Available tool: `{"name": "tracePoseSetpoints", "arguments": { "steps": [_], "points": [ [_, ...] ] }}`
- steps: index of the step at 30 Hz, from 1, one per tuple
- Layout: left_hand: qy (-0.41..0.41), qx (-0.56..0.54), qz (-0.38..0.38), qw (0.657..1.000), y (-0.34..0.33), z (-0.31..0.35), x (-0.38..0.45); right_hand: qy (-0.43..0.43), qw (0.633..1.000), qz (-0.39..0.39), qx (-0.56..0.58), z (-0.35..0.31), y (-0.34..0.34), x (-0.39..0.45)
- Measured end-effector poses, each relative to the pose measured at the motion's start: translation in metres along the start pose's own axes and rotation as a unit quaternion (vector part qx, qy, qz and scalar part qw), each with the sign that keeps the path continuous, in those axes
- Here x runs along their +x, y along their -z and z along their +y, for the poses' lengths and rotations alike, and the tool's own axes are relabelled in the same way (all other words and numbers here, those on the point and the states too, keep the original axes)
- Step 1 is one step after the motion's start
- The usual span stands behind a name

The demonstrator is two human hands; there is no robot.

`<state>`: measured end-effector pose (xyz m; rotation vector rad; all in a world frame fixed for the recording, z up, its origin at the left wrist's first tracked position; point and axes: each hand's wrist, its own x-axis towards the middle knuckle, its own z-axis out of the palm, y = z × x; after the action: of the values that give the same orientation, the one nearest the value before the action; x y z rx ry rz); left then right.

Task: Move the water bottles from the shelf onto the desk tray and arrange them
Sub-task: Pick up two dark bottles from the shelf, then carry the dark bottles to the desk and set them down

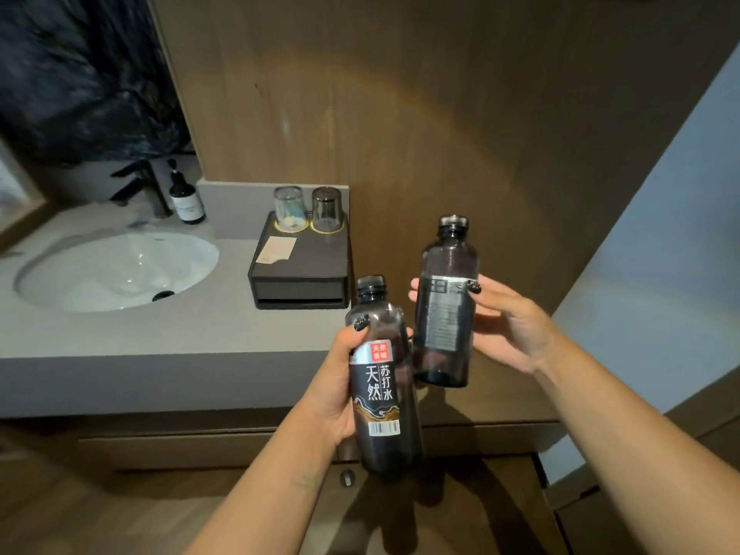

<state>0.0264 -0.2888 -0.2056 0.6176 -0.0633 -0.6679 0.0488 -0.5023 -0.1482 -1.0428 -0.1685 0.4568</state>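
Note:
I hold two dark, smoky plastic water bottles in the air in front of the counter's right end. My left hand grips the nearer bottle around its black label with white characters facing me. My right hand grips the farther bottle at its middle, with the fine-print side of the label turned to me. Both bottles stand roughly upright with caps on, close together but apart. A dark tray box rests on the counter, up and to the left of the bottles.
Two upturned glasses stand on the tray's back corners, and a paper card lies on its top. A white sink, a black faucet and a soap bottle are at the left. A wood wall panel rises behind.

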Motion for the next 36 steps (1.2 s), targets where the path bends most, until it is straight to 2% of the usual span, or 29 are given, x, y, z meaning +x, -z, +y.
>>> {"name": "tracePoseSetpoints", "arguments": {
  "steps": [2,7,9,11,14,19,24,28,32,34,36],
  "points": [
    [-0.004,0.006,0.004,1.0,-0.008,-0.004,-0.002,-0.006,0.997,0.021,0.07,0.011,-0.001,-0.002],
    [-0.007,0.05,0.01,0.999,-0.033,-0.016,-0.004,-0.011,0.953,0.196,0.23,0.042,-0.007,-0.01],
    [-0.019,0.065,0.064,0.996,-0.039,-0.017,-0.008,0.005,0.937,0.239,0.255,0.045,-0.006,-0.012],
    [-0.029,0.089,0.158,0.983,-0.037,-0.013,-0.012,0.022,0.931,0.267,0.247,0.043,-0.003,-0.014],
    [-0.051,0.089,0.234,0.967,-0.026,-0.005,-0.019,-0.004,0.93,0.303,0.206,0.042,-0.004,-0.014],
    [-0.087,0.013,0.247,0.965,-0.008,0.02,-0.039,-0.085,0.939,0.3,0.144,0.061,-0.024,0.004],
    [-0.118,0.001,0.265,0.957,0.023,0.061,-0.063,-0.126,0.946,0.293,0.058,0.083,-0.067,0.052],
    [-0.121,0.003,0.301,0.946,0.063,0.103,-0.088,-0.118,0.955,0.269,0.035,0.106,-0.112,0.098],
    [-0.125,0.006,0.365,0.923,0.108,0.154,-0.115,-0.085,0.952,0.278,-0.09,0.13,-0.172,0.145],
    [-0.124,0.011,0.375,0.919,0.128,0.179,-0.133,-0.051,0.95,0.268,-0.153,0.143,-0.202,0.167],
    [-0.117,0.02,0.378,0.918,0.148,0.204,-0.153,-0.041,0.953,0.252,-0.164,0.157,-0.228,0.186]
  ]
}}
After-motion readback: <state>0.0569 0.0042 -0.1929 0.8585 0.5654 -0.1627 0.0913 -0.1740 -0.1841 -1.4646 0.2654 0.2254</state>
